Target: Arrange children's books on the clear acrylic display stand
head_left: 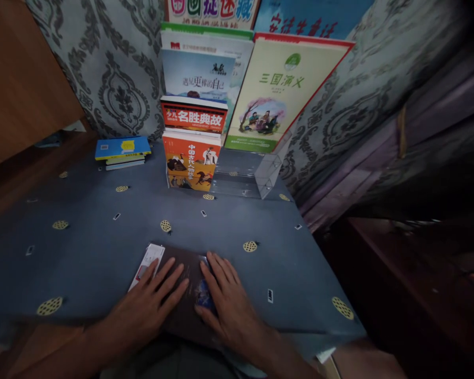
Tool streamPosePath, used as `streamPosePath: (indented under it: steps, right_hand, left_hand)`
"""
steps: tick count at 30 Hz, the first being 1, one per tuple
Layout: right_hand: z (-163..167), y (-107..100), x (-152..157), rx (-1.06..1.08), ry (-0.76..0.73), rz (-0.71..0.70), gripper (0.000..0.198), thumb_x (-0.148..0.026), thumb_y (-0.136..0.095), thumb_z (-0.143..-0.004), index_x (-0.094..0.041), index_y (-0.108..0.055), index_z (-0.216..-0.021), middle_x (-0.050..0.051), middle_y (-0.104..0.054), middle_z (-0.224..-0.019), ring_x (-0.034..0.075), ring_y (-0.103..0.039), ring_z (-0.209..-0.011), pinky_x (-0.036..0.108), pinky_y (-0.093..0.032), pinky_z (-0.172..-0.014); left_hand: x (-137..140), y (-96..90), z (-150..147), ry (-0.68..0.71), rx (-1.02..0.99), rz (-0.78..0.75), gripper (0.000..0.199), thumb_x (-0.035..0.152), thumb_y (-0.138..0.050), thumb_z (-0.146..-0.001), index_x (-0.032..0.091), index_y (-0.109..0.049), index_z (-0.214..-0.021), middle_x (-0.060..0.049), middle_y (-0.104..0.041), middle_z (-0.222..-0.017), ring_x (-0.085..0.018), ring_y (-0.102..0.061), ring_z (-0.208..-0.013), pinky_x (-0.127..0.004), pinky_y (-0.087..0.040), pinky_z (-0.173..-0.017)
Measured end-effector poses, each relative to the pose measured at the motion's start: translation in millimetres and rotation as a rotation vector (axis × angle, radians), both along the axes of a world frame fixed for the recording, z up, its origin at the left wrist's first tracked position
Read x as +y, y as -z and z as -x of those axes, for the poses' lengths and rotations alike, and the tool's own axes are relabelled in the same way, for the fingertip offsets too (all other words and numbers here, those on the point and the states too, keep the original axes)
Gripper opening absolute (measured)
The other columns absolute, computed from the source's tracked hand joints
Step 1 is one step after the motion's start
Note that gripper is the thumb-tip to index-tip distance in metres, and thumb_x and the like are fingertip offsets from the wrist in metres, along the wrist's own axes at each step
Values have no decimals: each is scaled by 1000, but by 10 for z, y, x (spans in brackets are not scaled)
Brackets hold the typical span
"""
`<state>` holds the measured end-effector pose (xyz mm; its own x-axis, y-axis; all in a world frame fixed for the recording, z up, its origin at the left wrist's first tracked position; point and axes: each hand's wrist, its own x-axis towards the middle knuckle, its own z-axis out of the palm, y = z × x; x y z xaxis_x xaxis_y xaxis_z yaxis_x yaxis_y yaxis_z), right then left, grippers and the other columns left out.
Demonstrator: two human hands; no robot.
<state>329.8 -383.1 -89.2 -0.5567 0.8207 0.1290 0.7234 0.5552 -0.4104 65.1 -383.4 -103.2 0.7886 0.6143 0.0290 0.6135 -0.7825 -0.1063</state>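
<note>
A flat dark brown item [184, 316], which looks like a book in a shiny cover, lies at the table's near edge. It has a white printed strip along its left side and a blue picture at its right. My left hand [148, 297] rests flat on its left part, fingers spread, one fingertip over the white strip. Across the right side stretches my right hand [233, 300], its thumb by the blue picture, which it partly covers. Neither hand is closed round anything. The item's lower edge is partly hidden by my hands and lap.
A clear acrylic stand [266, 173] holds several upright books, among them a green one [280, 89] and an orange one [191, 160]. A small book stack [122, 150] sits at the back left. The blue-grey tablecloth [102, 252] has a pineapple pattern. Patterned curtains [120, 89] hang behind.
</note>
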Motion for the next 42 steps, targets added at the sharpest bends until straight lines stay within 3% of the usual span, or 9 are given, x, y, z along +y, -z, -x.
streamPosePath:
  steps: [5, 9, 12, 18, 23, 27, 32, 36, 42]
  right_hand:
    - [-200, -141, 26, 159, -16, 165, 56, -48, -46, -102, -20, -46, -150, 15, -33, -163, 31, -29, -151, 57, -30, -121]
    - [-347, -246, 205, 524, 52, 365, 47, -53, -35, -104, -25, -68, -124, 11, -60, -144, 27, -52, -137, 52, -38, -116]
    - [-376, -278, 340, 777, 86, 490, 51, -61, -36, -101, -26, -70, -118, 10, -67, -132, 27, -60, -127, 50, -43, -112]
    - [-211, -306, 630, 1083, 179, 563, 57, -60, -69, -85, -30, -58, -133, 8, -69, -127, 25, -64, -117, 42, -49, -103]
    - [181, -339, 901, 1284, 148, 628, 43, -55, -78, -79, -27, -71, -111, 3, -74, -105, 21, -68, -95, 38, -53, -94]
    - [502, -377, 1031, 1271, -28, 715, 39, -56, -76, -79, -25, -74, -102, 2, -75, -99, 20, -69, -95, 39, -50, -99]
    - [636, -334, 1268, 1193, -14, 702, 41, -60, -74, -79, -22, -70, -94, 2, -73, -90, 18, -69, -81, 34, -54, -85]
    - [598, -166, 1475, 1114, 129, 715, 45, -58, -72, -79, -23, -59, -103, -1, -70, -81, 16, -65, -67, 29, -54, -65]
    - [445, -83, 1592, 755, 247, 620, 32, -43, -64, -88, -20, -56, -110, 2, -72, -86, 18, -67, -69, 28, -52, -62]
  left_hand:
    - [-37, -78, 18, 37, -30, 5, 78, 13, -56, -85, 19, -28, -158, -13, -40, -160, -34, -28, -151, -51, -30, -120]
    - [49, -425, 62, 18, -107, 154, 66, 15, -54, -91, 28, -37, -154, -7, -57, -148, -26, -50, -139, -38, -48, -108]
    - [161, -747, 86, -9, -241, 221, 48, 22, -50, -98, 30, -49, -145, -5, -68, -135, -22, -66, -120, -31, -56, -90]
    - [369, -1039, 101, -185, -651, 265, 32, 41, -45, -102, 32, -65, -125, -1, -77, -109, -17, -73, -82, -26, -53, -70]
    - [527, -1259, 108, -413, -967, 409, 34, 53, -57, -91, 24, -73, -80, 2, -65, -62, -15, -58, -52, -24, -46, -51]
    - [640, -1215, 69, -700, -1349, 721, 42, 61, -68, -80, 20, -71, -88, -1, -70, -70, -17, -62, -58, -24, -51, -52]
    - [823, -847, -9, -869, -1696, 960, 51, 62, -79, -67, 17, -67, -89, -2, -70, -69, -18, -63, -55, -29, -53, -56]
    - [947, -614, 74, -810, -1484, 928, 51, 63, -72, -71, 18, -66, -93, -5, -73, -79, -23, -69, -69, -34, -56, -67]
    - [1001, -467, 313, -848, -636, 180, 34, 45, -45, -93, 22, -62, -112, -5, -70, -85, -27, -69, -78, -38, -52, -70]
